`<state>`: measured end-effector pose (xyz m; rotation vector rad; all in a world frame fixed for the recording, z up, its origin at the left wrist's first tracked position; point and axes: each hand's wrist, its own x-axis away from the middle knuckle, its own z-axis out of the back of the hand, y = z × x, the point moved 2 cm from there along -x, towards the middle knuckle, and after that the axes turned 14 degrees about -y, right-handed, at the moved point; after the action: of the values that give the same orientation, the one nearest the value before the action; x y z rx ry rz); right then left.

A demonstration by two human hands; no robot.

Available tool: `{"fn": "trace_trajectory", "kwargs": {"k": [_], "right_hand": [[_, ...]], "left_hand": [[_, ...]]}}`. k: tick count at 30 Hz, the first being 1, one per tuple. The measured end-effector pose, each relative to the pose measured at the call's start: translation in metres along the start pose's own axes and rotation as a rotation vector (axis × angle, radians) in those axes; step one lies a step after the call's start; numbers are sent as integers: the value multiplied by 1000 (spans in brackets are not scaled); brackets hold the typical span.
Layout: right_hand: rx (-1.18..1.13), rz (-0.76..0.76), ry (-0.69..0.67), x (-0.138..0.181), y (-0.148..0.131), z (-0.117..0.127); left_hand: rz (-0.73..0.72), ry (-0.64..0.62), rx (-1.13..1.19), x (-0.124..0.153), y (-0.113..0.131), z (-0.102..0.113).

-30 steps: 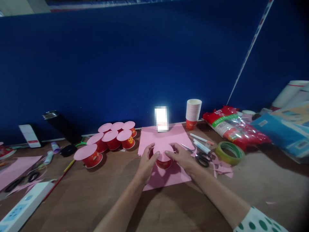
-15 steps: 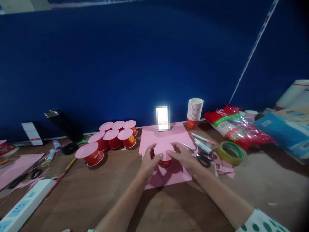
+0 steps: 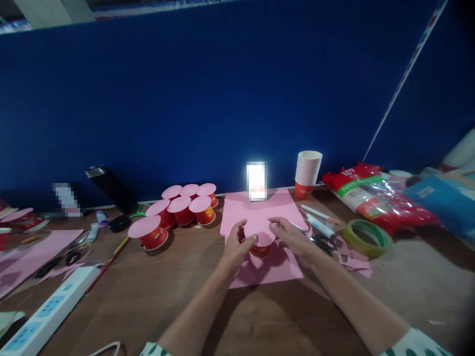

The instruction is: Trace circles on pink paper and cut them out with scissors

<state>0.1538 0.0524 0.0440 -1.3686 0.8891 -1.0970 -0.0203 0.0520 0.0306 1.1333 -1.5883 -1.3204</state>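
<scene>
An upturned red paper cup stands on a pink paper sheet in the middle of the table. A pink paper disc lies on top of the cup. My left hand grips the cup and the disc's left edge, thumb pressed on the disc. My right hand pinches the disc's right edge with its fingers closed on it.
Several red cups topped with pink discs stand to the left. A stack of paper cups, pens, scissors, a green tape roll and a red bag lie right. A power strip and second scissors lie far left.
The camera has shifted, so the scene sits slightly further right. Both hands stay on the cup and disc, with only small finger adjustments around the disc's rim.
</scene>
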Motion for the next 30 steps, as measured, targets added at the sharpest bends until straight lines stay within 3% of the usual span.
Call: {"fn": "trace_trajectory", "kwargs": {"k": [4, 6, 11, 15, 22, 27, 30], "right_hand": [[77, 82, -246, 0, 2, 18], [164, 100, -291, 1, 5, 23], [474, 129, -222, 3, 8, 14], [535, 133, -221, 3, 7, 3], [791, 83, -47, 4, 8, -1], [855, 32, -74, 6, 0, -7], [831, 64, -74, 3, 1, -7]], "left_hand": [[2, -5, 26, 0, 0, 0], [2, -4, 33, 1, 0, 0], [20, 24, 28, 2, 3, -1], [11, 14, 43, 2, 3, -1], [18, 16, 16, 2, 3, 0], [-70, 42, -53, 1, -4, 1], [-250, 196, -245, 7, -1, 2]]}}
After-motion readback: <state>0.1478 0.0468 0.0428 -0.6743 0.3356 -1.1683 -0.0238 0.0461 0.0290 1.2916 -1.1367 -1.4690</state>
